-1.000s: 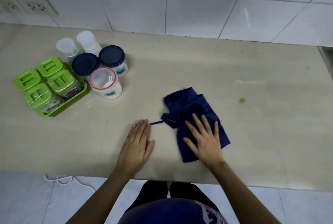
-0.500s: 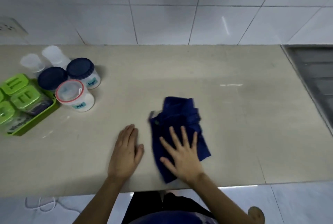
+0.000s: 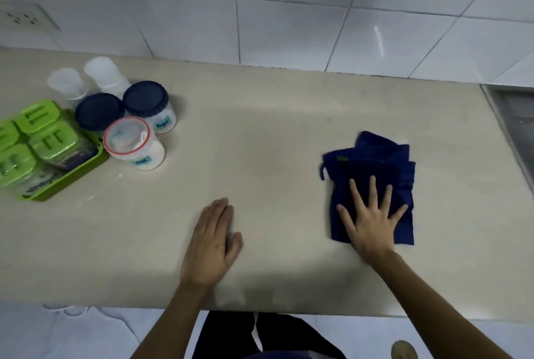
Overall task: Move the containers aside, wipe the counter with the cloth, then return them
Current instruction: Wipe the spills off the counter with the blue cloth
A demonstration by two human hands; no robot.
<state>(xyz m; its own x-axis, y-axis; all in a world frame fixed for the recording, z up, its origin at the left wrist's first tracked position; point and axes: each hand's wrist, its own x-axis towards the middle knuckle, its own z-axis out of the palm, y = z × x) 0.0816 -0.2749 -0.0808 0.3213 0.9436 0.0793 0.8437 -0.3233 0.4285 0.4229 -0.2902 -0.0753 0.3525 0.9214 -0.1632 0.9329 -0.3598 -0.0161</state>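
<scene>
A crumpled dark blue cloth (image 3: 372, 162) lies on the beige counter (image 3: 260, 142) at the right. My right hand (image 3: 371, 217) presses flat on its near half, fingers spread. My left hand (image 3: 212, 243) rests flat on the bare counter at the middle front, holding nothing. The containers stand grouped at the far left: two jars with dark blue lids (image 3: 146, 98) (image 3: 98, 110), a red-rimmed clear-lidded jar (image 3: 130, 139), two translucent white tubs (image 3: 65, 84) (image 3: 105, 72), and several green-lidded boxes (image 3: 53, 139) in a green tray (image 3: 86, 163).
A white tiled wall backs the counter, with a socket plate (image 3: 23, 17) at the upper left. A metal sink edge (image 3: 511, 116) borders the counter on the right. The counter's front edge runs below my wrists, with white floor and a cable (image 3: 66, 308) beneath.
My right hand has slid the cloth to the right across the counter, away from my left hand. The left hand has stayed flat on the counter. The small brown spot is no longer visible.
</scene>
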